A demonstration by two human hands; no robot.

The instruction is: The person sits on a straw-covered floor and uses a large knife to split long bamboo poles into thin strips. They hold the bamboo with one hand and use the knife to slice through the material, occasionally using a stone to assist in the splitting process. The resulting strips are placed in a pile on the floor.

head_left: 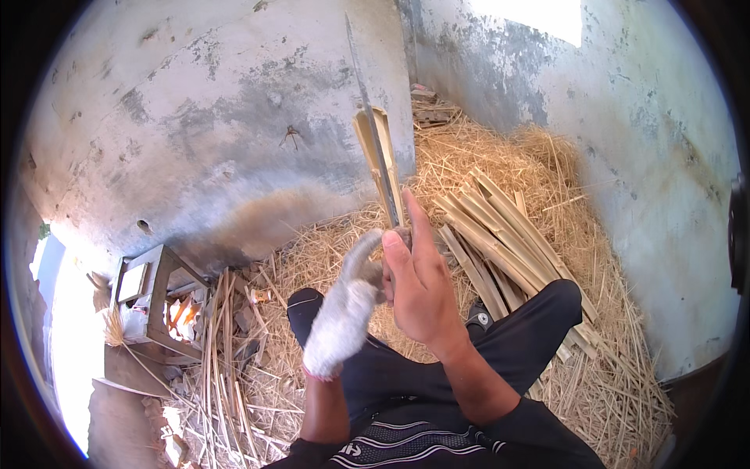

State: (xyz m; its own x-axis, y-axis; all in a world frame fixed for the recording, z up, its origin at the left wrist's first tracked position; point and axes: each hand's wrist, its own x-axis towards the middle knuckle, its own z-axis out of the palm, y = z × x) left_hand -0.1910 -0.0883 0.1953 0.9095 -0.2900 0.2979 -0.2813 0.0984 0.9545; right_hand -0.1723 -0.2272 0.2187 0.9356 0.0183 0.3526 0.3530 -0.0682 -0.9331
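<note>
In front of my body, a long, thin, dark blade (365,94) points up and away, lying along a piece of split bamboo (382,148) that is hollow and pale at its far end. My left hand (344,320), in a white work glove, closes around the near end of the bamboo; its fingertips are partly hidden by the other hand. Bare and pressed against it, my right hand (426,297) has its thumb at the base of the blade and its index finger stretched along the bamboo. The blade's handle is hidden between my hands.
A stack of split bamboo (500,234) lies on straw-like shavings (547,164) to the right. Thin strips (223,359) lean at left beside a wooden stool-like frame (160,297). My crossed legs (523,320) are below; stained walls (234,117) stand ahead and right.
</note>
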